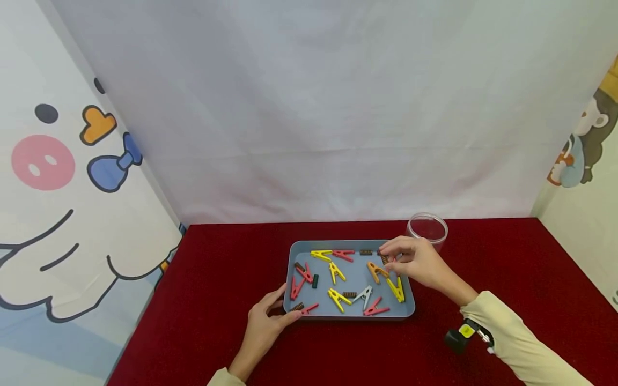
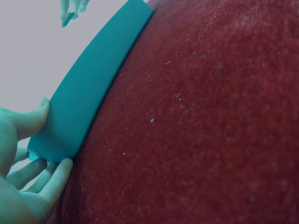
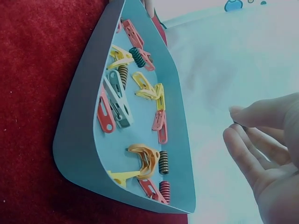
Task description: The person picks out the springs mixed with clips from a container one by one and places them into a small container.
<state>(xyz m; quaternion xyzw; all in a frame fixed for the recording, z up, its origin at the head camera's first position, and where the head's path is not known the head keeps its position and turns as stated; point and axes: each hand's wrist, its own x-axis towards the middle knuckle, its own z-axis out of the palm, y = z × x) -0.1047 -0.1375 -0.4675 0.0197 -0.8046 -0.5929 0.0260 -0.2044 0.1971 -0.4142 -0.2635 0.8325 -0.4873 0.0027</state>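
A shallow blue-grey tray holds several plastic clothespins in red, yellow, orange and pale grey, with coil springs among them. My left hand grips the tray's near left corner, its thumb on the wall in the left wrist view and its fingers around the outside. Above the tray's right side, my right hand pinches a small brown coil spring between thumb and fingertips. That spring also shows in the left wrist view. Below the hand lie an orange clothespin, a brown spring and a red spring.
Behind the tray's far right corner stands a clear round container, partly hidden by my right hand. Red cloth covers the table. A white curtain hangs along the back edge, with printed panels on both sides.
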